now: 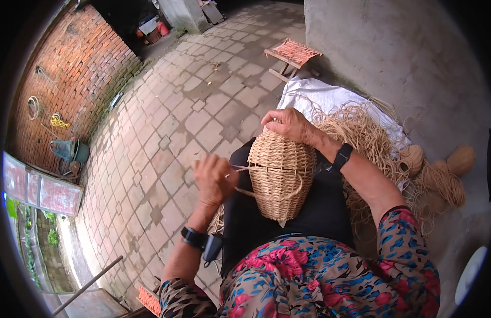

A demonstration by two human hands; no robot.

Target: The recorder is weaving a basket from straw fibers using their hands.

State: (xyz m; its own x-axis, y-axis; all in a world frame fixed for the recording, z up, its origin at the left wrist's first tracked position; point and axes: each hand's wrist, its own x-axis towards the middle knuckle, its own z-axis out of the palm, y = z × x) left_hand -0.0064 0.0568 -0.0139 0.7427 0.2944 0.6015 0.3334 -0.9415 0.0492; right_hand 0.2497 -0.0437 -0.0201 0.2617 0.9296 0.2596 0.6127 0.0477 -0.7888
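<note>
A rounded woven basket (281, 183) of straw-coloured cord rests on my lap over dark trousers, with a narrow dark gap across its middle. My right hand (289, 125) grips its far end, fingers curled over the top. Just left of the basket, my left hand (212, 179) is closed and slightly blurred. A thin pale rod (240, 167) runs from this hand to the gap. Below it a strand of cord (245, 192) stretches between the hand and the weave. Another loose cord loop (299, 185) lies against the basket's right side.
On my right, a large tangle of cord (356, 127) lies partly on a white sheet (314, 95), beside cord balls (460, 160) near the grey wall (404, 58). A low woven-top stool (294, 52) stands ahead. Stone paving (166, 132) spreads left toward a brick wall (70, 69).
</note>
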